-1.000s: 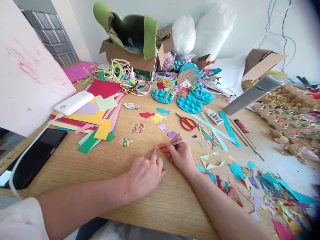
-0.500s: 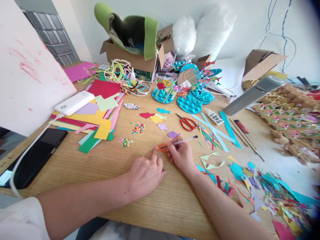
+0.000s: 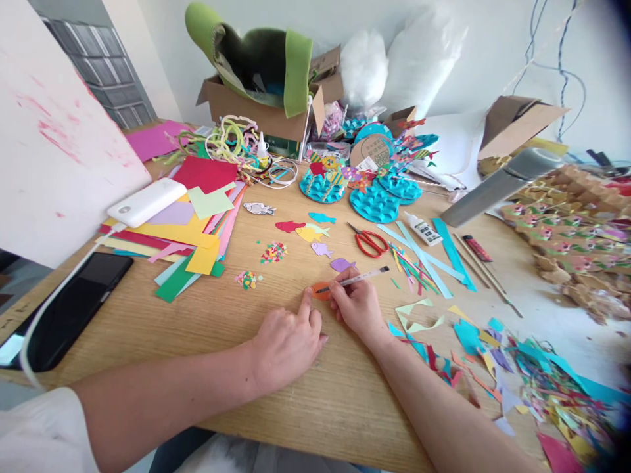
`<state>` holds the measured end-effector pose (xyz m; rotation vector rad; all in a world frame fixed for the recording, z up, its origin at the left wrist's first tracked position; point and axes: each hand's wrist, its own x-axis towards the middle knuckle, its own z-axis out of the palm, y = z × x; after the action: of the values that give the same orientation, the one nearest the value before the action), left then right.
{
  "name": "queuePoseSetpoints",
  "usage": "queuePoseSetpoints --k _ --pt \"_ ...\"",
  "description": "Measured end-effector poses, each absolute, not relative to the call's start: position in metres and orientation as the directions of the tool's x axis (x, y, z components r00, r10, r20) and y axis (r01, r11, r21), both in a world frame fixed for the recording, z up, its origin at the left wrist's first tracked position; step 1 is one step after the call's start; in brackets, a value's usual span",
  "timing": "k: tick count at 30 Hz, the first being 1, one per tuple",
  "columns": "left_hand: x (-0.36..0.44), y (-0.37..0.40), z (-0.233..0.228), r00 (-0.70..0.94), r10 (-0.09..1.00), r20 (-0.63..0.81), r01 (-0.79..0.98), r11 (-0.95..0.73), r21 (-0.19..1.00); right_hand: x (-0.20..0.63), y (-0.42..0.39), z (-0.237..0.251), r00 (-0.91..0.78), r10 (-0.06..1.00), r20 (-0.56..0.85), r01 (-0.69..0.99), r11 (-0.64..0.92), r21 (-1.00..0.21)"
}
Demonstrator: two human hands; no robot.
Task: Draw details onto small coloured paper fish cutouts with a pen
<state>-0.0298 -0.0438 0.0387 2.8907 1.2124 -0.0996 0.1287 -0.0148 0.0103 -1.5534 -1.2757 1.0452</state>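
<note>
My right hand (image 3: 359,303) grips a slim, light-coloured pen (image 3: 367,276), its tip on a small orange paper cutout (image 3: 323,291) lying on the table. With its index finger stretched out, my left hand (image 3: 288,345) presses the cutout's left end; the other fingers are bent and hold nothing. Part of the cutout is hidden by my right fingers. Just beyond it is a purple paper piece (image 3: 342,264). Farther off lie paper fish: lilac (image 3: 321,249), yellow (image 3: 308,233), red (image 3: 288,226) and blue (image 3: 322,217). Red-handled scissors (image 3: 369,244) rest to their right.
Small piles of paper bits (image 3: 273,253) lie left of the fish. Coloured paper sheets (image 3: 197,230), a power bank (image 3: 146,200) and a phone (image 3: 73,309) occupy the left. A glue bottle (image 3: 422,230), a grey flask (image 3: 500,187) and paper scraps (image 3: 537,368) are at right.
</note>
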Motion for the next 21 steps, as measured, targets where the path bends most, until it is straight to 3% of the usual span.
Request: queuePoseSetpoints --k 21 --pt "-0.0303 -0.0441 0.0372 0.705 0.708 -0.037 0.708 -0.706 -0.032 0.1289 -0.0150 0.0098 0.127 0.988 -0.085 0.281 -0.118 -0.953"
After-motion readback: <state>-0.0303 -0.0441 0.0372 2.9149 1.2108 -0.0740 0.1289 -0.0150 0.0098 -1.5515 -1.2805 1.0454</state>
